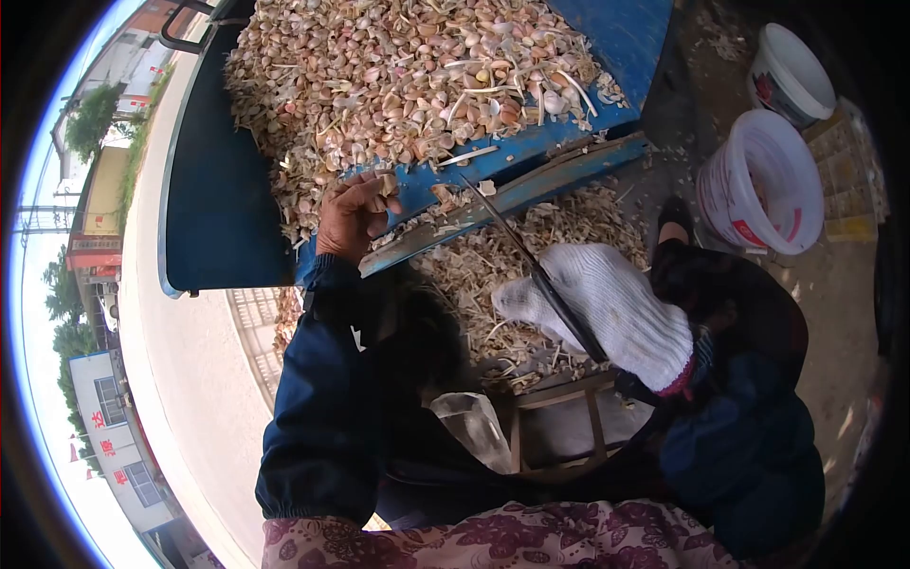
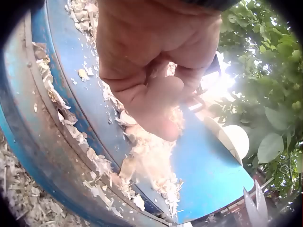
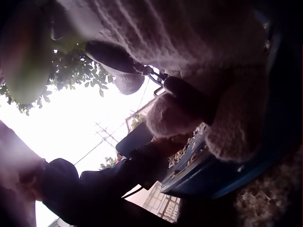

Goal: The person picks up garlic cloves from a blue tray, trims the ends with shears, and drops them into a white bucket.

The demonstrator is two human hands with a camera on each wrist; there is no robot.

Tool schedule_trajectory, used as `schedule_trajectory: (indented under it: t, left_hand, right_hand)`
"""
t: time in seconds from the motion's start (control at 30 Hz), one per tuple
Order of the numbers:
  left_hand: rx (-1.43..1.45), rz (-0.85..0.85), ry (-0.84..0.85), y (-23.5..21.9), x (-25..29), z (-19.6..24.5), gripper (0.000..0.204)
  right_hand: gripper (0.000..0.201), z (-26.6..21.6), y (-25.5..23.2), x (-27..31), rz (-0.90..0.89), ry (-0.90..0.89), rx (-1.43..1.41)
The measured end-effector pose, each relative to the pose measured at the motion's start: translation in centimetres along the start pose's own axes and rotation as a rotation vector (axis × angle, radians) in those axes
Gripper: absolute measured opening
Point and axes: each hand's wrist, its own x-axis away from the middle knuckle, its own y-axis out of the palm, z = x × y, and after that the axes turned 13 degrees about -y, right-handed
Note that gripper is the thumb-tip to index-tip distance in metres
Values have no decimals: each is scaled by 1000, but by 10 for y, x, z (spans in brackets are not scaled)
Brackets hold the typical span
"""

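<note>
The blue bin [image 1: 227, 204] holds heaped garlic cloves [image 1: 398, 85]. Over its front edge, the left hand [image 1: 351, 218] has curled fingers; whether they pinch a clove, I cannot tell. Dry scraps [image 1: 464, 270] lie below. The gloved right hand [image 1: 621, 308] grips dark shears [image 1: 569, 313]. Farther right, a bucket [image 1: 722, 190] holds small pieces.

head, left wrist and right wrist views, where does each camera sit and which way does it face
Head: on the head, facing forward and down at the garlic heap; both sleeves, the bare left hand and gloved right hand show.
Left wrist: on that wrist, facing past the left hand to the blue tray, with foliage beyond.
Right wrist: on that wrist, facing past gloved fingers towards bright sky; a dark sleeve shows.
Shared: head and left wrist both show the left hand and tray.
</note>
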Motion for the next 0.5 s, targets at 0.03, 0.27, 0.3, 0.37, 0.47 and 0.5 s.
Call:
schedule_trajectory:
  t: [0.03, 0.27, 0.3, 0.37, 0.47, 0.5]
  left_hand:
    - [179, -138, 0, 0, 4, -1, 26]
    - [259, -305, 10, 26, 30, -7, 28]
    - [207, -309, 44, 30, 34, -6, 27]
    - [202, -275, 47, 36, 45, -3, 29]
    - [175, -225, 55, 42, 54, 0, 32]
    - [153, -210, 60, 44, 56, 1, 33]
  right_hand:
    - [55, -4, -3, -1, -12, 32, -44]
    - [62, 2, 12, -3, 0, -64, 122]
    - [62, 0, 11, -3, -4, -64, 125]
    - [66, -5, 8, -5, -44, -18, 236]
    - [68, -3, 8, -2, 23, -110, 344]
    - [68, -3, 8, -2, 19, -110, 345]
